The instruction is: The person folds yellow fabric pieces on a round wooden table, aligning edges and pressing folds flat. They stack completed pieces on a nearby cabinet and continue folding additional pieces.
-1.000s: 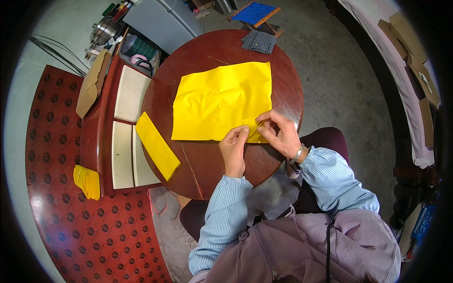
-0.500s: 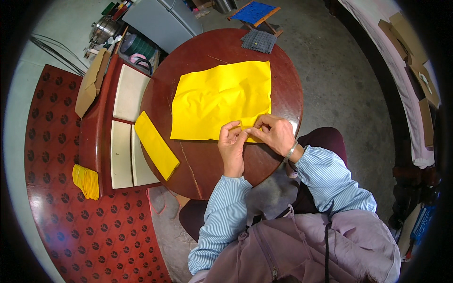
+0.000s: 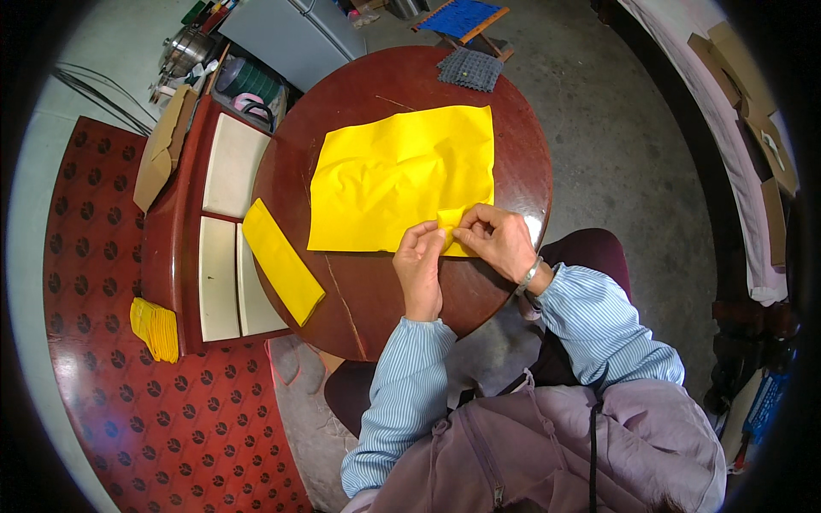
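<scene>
A wide yellow sheet [image 3: 389,171], whether cloth or paper I cannot tell, lies creased on the round red-brown table [image 3: 351,291]. My left hand [image 3: 419,269] pinches its near edge right of the middle, where a small flap stands folded up. My right hand [image 3: 496,242], with a bracelet at the wrist, grips the same flap from the right, thumb and fingers pressed together. The two hands are close together, and the fingertips partly hide the fold. To the left, a folded yellow strip [image 3: 284,262] slants across the table's edge toward the drawers.
A dark grey textured mat [image 3: 470,68] lies at the table's far edge, with a blue-topped folding stool [image 3: 462,21] beyond. Left are a red cabinet with white drawers [image 3: 221,278] and a folded yellow stack [image 3: 154,329]. Cardboard boxes [image 3: 761,128] stand far right.
My fingertips have parted slightly, and more of the raised yellow flap shows between them. The right hand has shifted a little; the rest of the sheet stays in place.
</scene>
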The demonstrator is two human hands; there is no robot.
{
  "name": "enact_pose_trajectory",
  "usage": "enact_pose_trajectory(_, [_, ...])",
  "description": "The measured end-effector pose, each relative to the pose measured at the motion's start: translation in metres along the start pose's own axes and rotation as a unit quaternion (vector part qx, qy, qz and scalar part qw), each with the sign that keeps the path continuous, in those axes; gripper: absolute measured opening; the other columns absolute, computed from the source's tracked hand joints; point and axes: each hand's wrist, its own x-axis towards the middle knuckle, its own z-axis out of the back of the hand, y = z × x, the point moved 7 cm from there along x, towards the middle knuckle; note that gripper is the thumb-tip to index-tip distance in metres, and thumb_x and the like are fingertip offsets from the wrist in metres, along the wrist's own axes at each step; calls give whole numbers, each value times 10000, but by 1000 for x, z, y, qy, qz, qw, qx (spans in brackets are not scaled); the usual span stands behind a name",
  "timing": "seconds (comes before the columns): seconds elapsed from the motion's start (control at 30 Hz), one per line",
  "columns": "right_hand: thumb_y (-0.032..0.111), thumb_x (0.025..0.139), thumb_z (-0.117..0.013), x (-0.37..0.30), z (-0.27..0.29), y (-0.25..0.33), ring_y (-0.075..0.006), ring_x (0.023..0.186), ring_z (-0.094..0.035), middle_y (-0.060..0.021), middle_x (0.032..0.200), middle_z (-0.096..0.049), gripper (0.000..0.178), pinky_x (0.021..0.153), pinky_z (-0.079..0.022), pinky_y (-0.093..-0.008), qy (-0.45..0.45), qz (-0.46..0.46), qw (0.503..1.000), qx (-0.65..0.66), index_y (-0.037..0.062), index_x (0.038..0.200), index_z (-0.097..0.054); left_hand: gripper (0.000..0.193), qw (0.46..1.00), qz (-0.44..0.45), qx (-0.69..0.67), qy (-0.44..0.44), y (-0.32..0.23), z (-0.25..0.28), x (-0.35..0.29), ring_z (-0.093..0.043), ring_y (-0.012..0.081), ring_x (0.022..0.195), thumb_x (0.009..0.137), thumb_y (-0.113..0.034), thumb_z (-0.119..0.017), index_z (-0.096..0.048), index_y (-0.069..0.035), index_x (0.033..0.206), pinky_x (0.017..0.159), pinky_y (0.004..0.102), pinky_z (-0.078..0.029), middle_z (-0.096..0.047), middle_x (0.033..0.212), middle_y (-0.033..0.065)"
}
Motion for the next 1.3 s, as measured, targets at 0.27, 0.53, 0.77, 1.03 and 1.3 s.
enact_pose_trajectory(0.27, [194, 862, -848, 1, -2, -2, -248, 595, -673, -114, 723, -698, 193, 584, -532, -370, 1, -4, 1000, 14, 41, 932, -754, 177, 1000, -4, -10, -17, 1, 2, 0, -680, 139, 1022, 1017, -54, -708, -672, 38, 1164, 956, 263, -516, -751, 1116, 117])
enact_pose_trajectory(0.53, [184, 872, -842, 1, -1, -3, -223, 596, -679, -119, 744, -717, 186, 585, -536, -358, -3, 1, 1000, 17, 32, 947, -766, 198, 1000, 2, -13, -19, 2, 3, 1, -687, 139, 1018, 1003, -30, -703, -677, 47, 1184, 954, 263, -522, -751, 1114, 114])
enact_pose_trajectory(0.77, [183, 876, -839, 1, -1, -4, -202, 597, -677, -123, 751, -720, 188, 580, -535, -353, 10, -7, 999, 29, 26, 952, -769, 248, 1000, 9, -14, -10, 0, -1, 0, -700, 145, 1024, 989, -5, -713, -662, 49, 1226, 963, 260, -530, -759, 1120, 124])
enact_pose_trajectory(1.03, [118, 881, -762, 2, 3, -3, -222, 600, -662, -116, 757, -707, 123, 598, -535, -355, 8, -1, 1000, 14, 17, 950, -750, 253, 1000, 9, -14, -19, 2, -1, 1, -696, 138, 1011, 981, 9, -720, -660, 43, 1225, 956, 259, -531, -756, 1108, 112])
enact_pose_trajectory(1.3, [123, 796, -714, 10, 44, 19, -297, 1030, -605, -107, 1017, -668, 326, 947, -469, -438, -104, 146, 983, -39, 77, 1118, -704, 235, 1000, -1, -4, -15, 3, -2, -1, -684, 122, 976, 970, 27, -724, -670, 29, 1198, 916, 249, -530, -746, 1071, 92])
